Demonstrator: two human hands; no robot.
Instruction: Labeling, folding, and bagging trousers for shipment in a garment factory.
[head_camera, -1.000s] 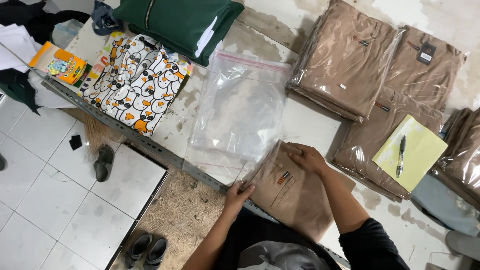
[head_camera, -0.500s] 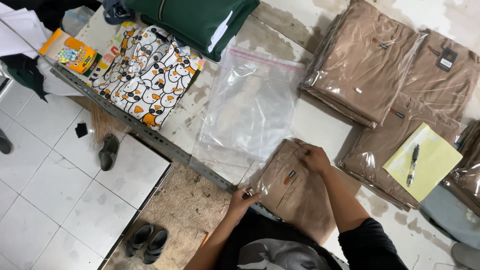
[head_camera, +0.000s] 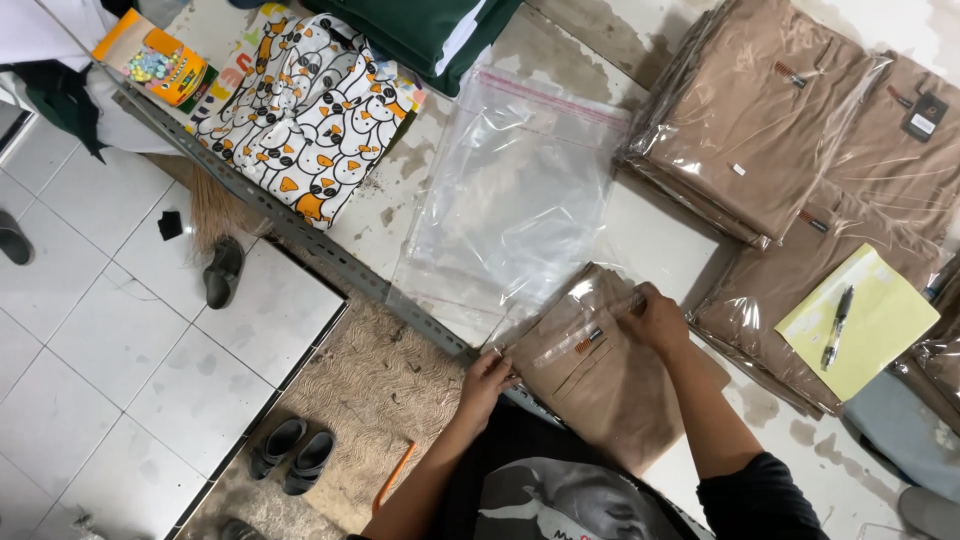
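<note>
A folded brown garment (head_camera: 590, 375) lies at the near edge of the table, partly inside a clear plastic bag (head_camera: 520, 200) that spreads away from me. My left hand (head_camera: 487, 380) pinches the bag's open edge at the garment's near-left corner. My right hand (head_camera: 655, 318) grips the bag's edge on the far-right side of the garment. The bag's mouth covers the top of the garment, with a small label showing through it.
Stacks of bagged brown garments (head_camera: 760, 120) fill the table's right side, with a yellow paper (head_camera: 870, 320) and a pen (head_camera: 836, 328) on one. A patterned cloth (head_camera: 310, 110), a green garment (head_camera: 420, 25) and a crayon box (head_camera: 160, 65) lie far left. Shoes (head_camera: 295, 455) sit on the floor.
Both hands have drawn the bag's mouth further over the brown garment. My view has shifted slightly.
</note>
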